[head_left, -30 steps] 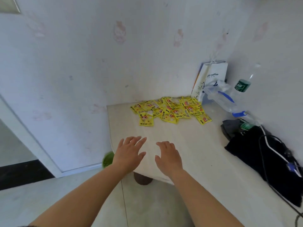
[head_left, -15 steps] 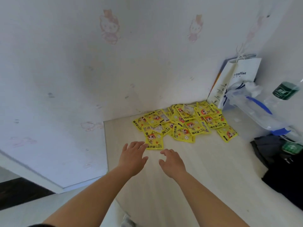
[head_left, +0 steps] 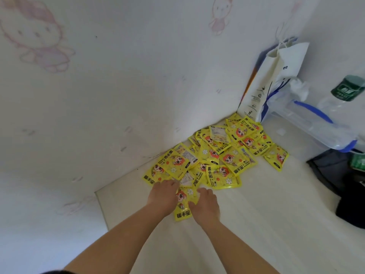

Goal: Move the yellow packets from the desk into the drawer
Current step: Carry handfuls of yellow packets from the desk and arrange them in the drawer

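Note:
A heap of several yellow packets (head_left: 223, 155) with a red cartoon figure lies on the pale desk (head_left: 266, 224), in the corner against the wall. One yellow packet (head_left: 182, 211) lies nearest me, apart from the heap's front edge. My left hand (head_left: 163, 195) is at its left side, fingers bent down onto the heap's edge with the tips hidden. My right hand (head_left: 206, 206) is at its right side, thumb on the packet and fingers curled over its far edge. No drawer is in view.
A white paper bag (head_left: 276, 80) stands in the corner behind the heap. A clear plastic bag with blue handles (head_left: 308, 119) and a bottle with a green label (head_left: 345, 91) lie to the right. Dark cloth (head_left: 347, 186) covers the desk's right side. The desk's left edge (head_left: 100, 206) is close.
Both hands have moved forward from the bare desk front to the nearest packet. Their fingers went from spread to curled. The view has closed in on the heap.

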